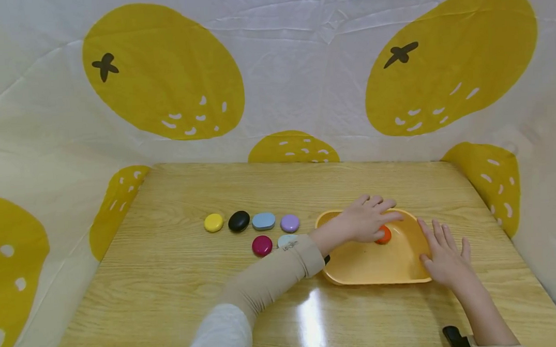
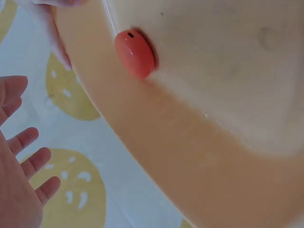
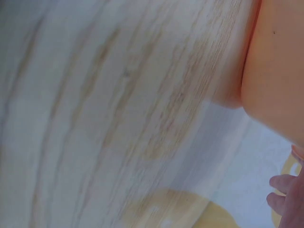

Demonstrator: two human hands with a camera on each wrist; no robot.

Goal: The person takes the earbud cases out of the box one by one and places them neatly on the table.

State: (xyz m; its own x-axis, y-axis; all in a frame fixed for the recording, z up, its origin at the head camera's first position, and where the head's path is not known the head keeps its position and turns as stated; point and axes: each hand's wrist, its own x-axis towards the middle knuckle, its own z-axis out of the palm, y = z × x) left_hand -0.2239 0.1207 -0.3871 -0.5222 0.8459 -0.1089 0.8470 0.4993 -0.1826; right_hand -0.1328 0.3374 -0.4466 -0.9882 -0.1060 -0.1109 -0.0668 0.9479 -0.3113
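Observation:
A shallow orange plastic tub (image 1: 380, 267) stands on the wooden table. Inside it lies a smooth red-orange oval piece (image 1: 385, 235), which has a small black mark on top in the left wrist view. My left hand (image 1: 366, 222) reaches over the tub with its fingers spread, partly covering the piece in the head view. In the left wrist view those fingers (image 2: 35, 164) are apart and hold nothing. At the tub's right rim is my right hand (image 1: 449, 259), its fingers extended and the fingertips right at the edge.
Left of the tub lie several rounded pieces: yellow (image 1: 213, 223), black (image 1: 239, 222), blue (image 1: 263, 221), purple (image 1: 290, 223) and magenta (image 1: 262, 245). A pale one (image 1: 286, 240) is partly hidden by the left sleeve. A white cloth (image 1: 302, 89) with yellow fruit prints hangs behind the table.

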